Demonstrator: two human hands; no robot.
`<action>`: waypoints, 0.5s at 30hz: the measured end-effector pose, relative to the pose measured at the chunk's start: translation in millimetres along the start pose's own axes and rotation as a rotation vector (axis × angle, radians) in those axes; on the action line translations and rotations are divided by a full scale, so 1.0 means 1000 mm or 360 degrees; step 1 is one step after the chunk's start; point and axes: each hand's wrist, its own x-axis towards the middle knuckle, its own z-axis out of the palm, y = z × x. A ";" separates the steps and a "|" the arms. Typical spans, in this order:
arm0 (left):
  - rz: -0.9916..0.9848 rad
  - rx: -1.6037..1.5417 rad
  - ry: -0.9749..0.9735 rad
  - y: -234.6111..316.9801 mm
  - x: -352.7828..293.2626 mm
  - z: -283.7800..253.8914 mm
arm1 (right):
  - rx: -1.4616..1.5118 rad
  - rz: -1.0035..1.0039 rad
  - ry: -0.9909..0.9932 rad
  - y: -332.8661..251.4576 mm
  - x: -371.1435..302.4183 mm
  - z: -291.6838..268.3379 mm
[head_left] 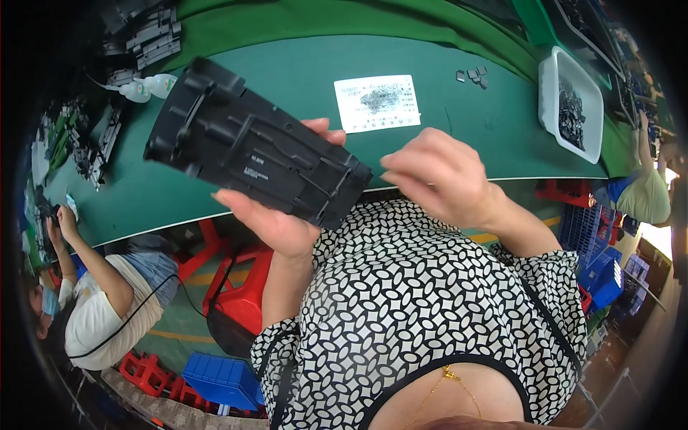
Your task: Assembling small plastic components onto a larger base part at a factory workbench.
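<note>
Left hand (283, 215) holds black plastic chassis (254, 143); right hand (441, 175) beside.

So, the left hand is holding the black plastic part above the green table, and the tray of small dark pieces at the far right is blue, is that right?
Not quite: the tray is white, not blue, as the head view shows. The rest holds: the left hand holds the black plastic part above the green table, and the tray sits at the far right with small dark pieces in it.
</note>
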 end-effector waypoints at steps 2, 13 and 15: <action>0.0050 0.0042 -0.0057 -0.003 0.000 -0.001 | 0.0539 0.0827 -0.0147 -0.016 -0.002 -0.010; 0.0214 0.0105 -0.0367 -0.012 -0.001 0.012 | 0.1513 0.1657 -0.0389 -0.022 -0.006 0.006; 0.0196 0.0061 -0.0406 -0.012 -0.002 0.011 | 0.1523 0.1646 -0.0338 -0.021 -0.007 0.007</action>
